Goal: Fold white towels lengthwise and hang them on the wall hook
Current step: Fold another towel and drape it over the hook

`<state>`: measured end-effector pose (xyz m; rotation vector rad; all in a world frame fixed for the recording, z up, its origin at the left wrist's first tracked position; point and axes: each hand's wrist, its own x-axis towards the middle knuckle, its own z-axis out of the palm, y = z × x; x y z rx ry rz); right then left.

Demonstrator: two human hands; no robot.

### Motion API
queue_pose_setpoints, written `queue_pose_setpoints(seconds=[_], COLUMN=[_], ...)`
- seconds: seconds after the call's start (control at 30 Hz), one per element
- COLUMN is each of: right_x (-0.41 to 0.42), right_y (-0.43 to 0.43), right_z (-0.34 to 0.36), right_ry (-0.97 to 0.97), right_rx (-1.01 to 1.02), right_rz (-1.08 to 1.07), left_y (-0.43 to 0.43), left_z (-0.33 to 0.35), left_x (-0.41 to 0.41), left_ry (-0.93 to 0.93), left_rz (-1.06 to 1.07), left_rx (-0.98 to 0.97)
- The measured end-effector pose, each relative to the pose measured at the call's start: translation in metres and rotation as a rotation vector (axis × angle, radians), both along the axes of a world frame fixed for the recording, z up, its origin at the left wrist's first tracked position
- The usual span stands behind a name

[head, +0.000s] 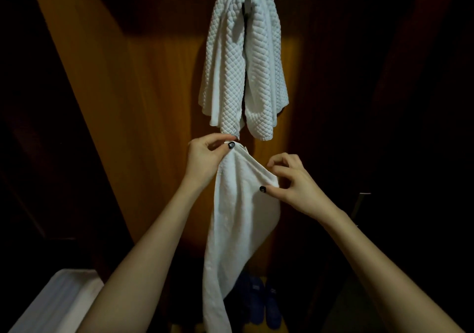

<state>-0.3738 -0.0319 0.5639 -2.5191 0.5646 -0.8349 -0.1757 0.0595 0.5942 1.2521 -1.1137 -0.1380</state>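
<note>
Held towel: a plain white towel (236, 217), smooth and thin, is hung from both grips in front of the wooden panel (159, 101). Its long axis is vertical and its lower end is lost at the bottom edge of the view.
Left grip (205, 154): thumb and fingers are pinched on the towel's top corner. This is the higher grip, just below the hem of the hung towel.
Right grip (292, 182): thumb and forefinger are pinched on the towel's right edge, lower down. The other fingers are curled clear of the cloth.
Governing relation: the wall hook (247, 4) lies straight above both grips and well apart from them. The left grip is the nearer.
Hung towel: a thick, diamond-quilted towel (256, 63) is draped over the hook in two lobes, with the metal showing between them.
Step judged: the lengthwise fold is unfinished, and the right edge has yet to be carried across to the left.
Risk judged: the hook is already loaded, so a second towel may sit loosely.
Floor: dark blue slippers (259, 304) are seen below.
</note>
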Motion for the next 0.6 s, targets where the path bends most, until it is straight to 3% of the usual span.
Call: queue_pose_setpoints(seconds=[0.2,0.3,0.6], right_x=[-0.013,-0.021,-0.026], right_y=[-0.002,0.001,0.008], right_z=[0.003,0.007,0.014], right_ry=[0.074,-0.008,-0.313], right_rx=[0.029,0.130,0.052], right_rz=[-0.068,-0.048,-0.207], left_y=[0.009,0.018,0.028], left_z=[0.001,0.002,0.004], left_x=[0.028,0.041,0.050], left_ry=[0.049,0.042,-0.083], left_rz=[0.089,0.124,0.173], left_rx=[-0.060,-0.072,-0.076])
